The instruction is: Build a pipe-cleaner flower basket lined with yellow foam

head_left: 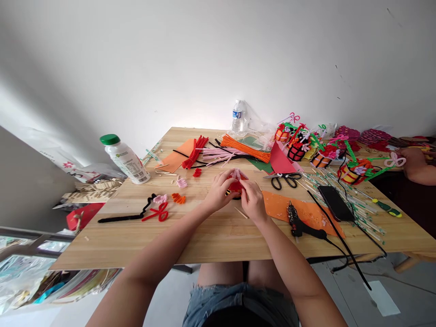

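Note:
Over the middle of the table, my left hand (218,193) curls around a small red basket (234,185) with pale pink pipe cleaner along its top. My right hand (252,200) pinches the basket's near right side, and my fingers cover much of it. Left of my hands lie coiled pipe cleaner pieces: a pink one (182,182), an orange one (178,198) and a small red one (197,172). A red pipe cleaner bow (160,212) sits beside a long black pipe cleaner (122,219). One short wooden stick (241,212) rests just below my hands.
Behind are pipe cleaner bundles (245,147) and a water bottle (237,119). Scissors (285,180), a glue gun (299,222) with its cord, a phone (335,203) and finished baskets (323,156) stand right. A white bottle (126,161) is left. Another person's hand (418,165) shows far right.

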`<state>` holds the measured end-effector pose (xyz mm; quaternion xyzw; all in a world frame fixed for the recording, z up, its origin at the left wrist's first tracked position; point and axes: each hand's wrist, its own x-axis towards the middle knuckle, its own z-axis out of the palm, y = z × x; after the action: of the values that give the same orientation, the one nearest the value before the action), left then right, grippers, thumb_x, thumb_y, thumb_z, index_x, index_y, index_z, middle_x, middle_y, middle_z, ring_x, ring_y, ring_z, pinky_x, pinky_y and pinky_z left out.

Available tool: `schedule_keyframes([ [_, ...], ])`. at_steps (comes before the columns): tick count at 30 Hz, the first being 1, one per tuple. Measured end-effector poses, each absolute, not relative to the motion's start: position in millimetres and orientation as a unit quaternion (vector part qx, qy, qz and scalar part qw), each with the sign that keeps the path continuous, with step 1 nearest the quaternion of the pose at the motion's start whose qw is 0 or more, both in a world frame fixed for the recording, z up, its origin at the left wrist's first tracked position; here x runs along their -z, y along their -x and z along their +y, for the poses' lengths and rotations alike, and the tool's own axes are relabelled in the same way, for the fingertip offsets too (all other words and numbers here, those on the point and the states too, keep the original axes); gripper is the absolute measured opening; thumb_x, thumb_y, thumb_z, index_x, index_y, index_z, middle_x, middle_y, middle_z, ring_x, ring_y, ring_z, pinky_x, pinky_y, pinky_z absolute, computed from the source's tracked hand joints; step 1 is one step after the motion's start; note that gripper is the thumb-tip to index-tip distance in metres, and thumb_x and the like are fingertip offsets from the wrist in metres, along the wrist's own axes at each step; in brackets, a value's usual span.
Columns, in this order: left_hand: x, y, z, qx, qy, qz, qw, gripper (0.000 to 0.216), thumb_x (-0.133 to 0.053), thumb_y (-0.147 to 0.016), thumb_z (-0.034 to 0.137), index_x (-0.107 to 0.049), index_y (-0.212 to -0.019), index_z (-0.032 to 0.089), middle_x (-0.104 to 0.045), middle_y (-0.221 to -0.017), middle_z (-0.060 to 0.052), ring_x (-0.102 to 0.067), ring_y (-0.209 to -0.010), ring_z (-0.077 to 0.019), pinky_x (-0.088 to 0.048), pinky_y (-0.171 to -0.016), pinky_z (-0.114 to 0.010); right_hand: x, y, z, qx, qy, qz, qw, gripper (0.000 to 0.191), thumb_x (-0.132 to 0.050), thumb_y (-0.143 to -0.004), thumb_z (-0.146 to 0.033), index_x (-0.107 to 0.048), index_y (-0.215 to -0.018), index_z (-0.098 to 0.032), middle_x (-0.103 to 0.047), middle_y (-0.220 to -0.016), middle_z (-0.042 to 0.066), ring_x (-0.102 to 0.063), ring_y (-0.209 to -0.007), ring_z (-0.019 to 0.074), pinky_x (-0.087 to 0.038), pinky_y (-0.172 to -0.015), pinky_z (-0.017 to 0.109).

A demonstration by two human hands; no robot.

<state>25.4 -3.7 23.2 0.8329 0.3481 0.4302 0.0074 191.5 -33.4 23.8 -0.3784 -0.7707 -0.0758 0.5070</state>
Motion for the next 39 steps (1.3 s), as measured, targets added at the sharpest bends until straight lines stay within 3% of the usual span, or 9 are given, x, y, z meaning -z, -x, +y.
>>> schedule_keyframes([
  [16, -20.1, -24.4, -2.9, -0.421, -0.836, 0.353, -0.011, 0.04, -0.058, -0.087, 0.045, -0.055, -0.117, 0.02, -0.046, -0.141, -0.017, -0.048, -0.123, -0.0291, -0.038, -0.096, -0.045, -24.8, -191.7, -33.9, 0.105, 0.376, -0.767, 0.509, 0.037, -0.044, -0.09, -0.008, -0.057, -0.122, -0.018, -0.069, -0.102, 0.011, -0.059, -0.101, 0.0245, -0.052, -0.09, 0.043],
  [39, -20.0, -24.1, -3.0, -0.414, -0.837, 0.356, -0.02, 0.04, -0.055, -0.088, 0.047, -0.055, -0.117, 0.021, -0.045, -0.142, -0.016, -0.048, -0.122, -0.029, -0.038, -0.095, -0.044, -25.4, -192.0, -34.8, 0.099, 0.375, -0.77, 0.507, 0.04, -0.044, -0.089, -0.008, -0.056, -0.125, -0.02, -0.068, -0.103, 0.01, -0.059, -0.101, 0.0252, -0.052, -0.09, 0.044],
])
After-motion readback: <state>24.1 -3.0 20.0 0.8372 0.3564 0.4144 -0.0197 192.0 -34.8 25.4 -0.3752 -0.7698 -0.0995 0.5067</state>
